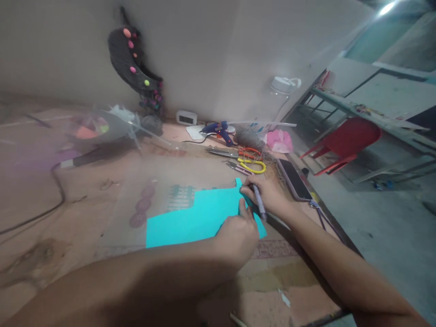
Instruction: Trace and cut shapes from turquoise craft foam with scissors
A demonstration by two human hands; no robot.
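A sheet of bright turquoise paper (180, 222), cut with stepped edges and a small tab at the top, lies flat on the work surface. My left hand (238, 234) holds it down near its right side, index finger pointing forward and the other fingers curled. Just beyond, my right hand (267, 193) is closed around a purple-grey pen (259, 202), its tip end hidden by the fingers at the paper's upper right edge. A dark patch shows between the two hands; whether it is shadow or material I cannot tell.
Behind the paper lie scissors (223, 153), yellow-handled snips (254, 164), a blue glue gun (220, 131) and grey yarn (248, 138). A phone (294, 178) rests by the right table edge. A cable (61, 190) crosses the left. A red chair (344, 141) stands beyond.
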